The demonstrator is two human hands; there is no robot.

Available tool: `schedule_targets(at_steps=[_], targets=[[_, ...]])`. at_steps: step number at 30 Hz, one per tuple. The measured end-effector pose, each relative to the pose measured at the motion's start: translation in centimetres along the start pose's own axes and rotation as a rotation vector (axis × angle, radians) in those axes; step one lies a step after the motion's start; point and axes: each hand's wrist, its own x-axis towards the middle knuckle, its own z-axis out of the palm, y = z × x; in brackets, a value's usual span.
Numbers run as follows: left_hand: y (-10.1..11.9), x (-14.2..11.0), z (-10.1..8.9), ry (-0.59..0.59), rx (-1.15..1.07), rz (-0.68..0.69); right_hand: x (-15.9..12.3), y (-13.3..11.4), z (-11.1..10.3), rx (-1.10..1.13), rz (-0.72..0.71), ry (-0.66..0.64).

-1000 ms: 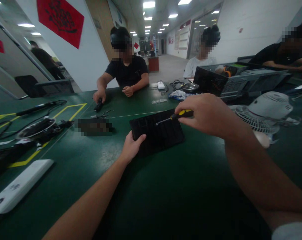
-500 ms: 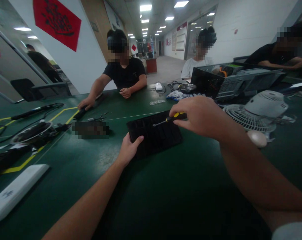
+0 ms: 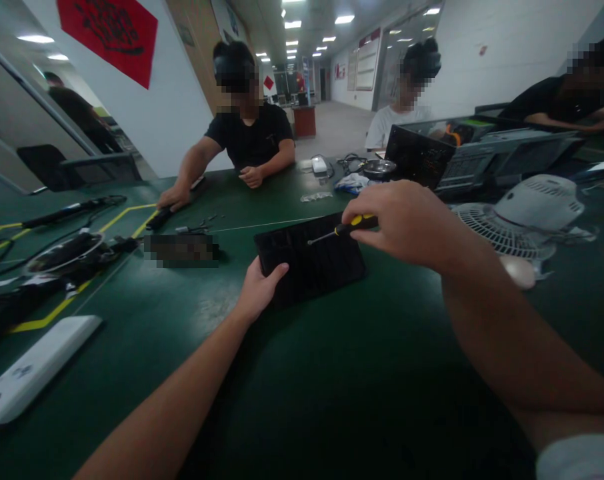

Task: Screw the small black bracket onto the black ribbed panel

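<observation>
My left hand grips the left edge of a flat black case, its thumb on top and its other fingers hidden behind. Dark ridges or slots run across the case, but its inside is too dark to make out. Over the case's upper right, my right hand holds a screwdriver by its yellow and black handle. The metal shaft points left and down, with the tip close to the case's surface; I cannot tell whether it touches.
A white fan lies on the green table at right, behind my forearm. At left are a long white device, dark cabled gear and yellow tape. Across the table, a person's hand rests on a black object. Metal casings stand back right.
The whole view has shifted slightly. My left hand still grips the case, and the screwdriver stays in my right hand with its tip over about the same spot.
</observation>
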Motion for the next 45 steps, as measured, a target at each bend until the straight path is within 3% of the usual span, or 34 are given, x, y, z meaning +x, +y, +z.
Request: schedule_targets(at_steps=[11, 20, 25, 32, 42, 45], targets=[[0.1, -0.1, 0.1, 0.004, 0.002, 0.004, 0.2, -0.4, 0.1, -0.032, 0.05, 0.012], [0.4, -0.3, 0.0, 0.012, -0.003, -0.004, 0.1, -0.4, 0.3, -0.125, 0.249, -0.114], [0.3, -0.2, -0.1, 0.018, 0.025, 0.001, -0.1, -0.1, -0.3, -0.026, 0.296, -0.111], [0.2, -0.1, -0.1, 0.007, 0.008, -0.001, -0.8, 1.1, -1.3, 0.03, 0.197, -0.048], [0.2, -0.1, 0.1, 0.002, 0.0, 0.003, -0.5, 1.6, -1.6, -0.091, 0.274, -0.124], [0.4, -0.2, 0.3, 0.013, -0.008, 0.01, -0.6, 1.5, -1.7, -0.116, 0.247, -0.093]])
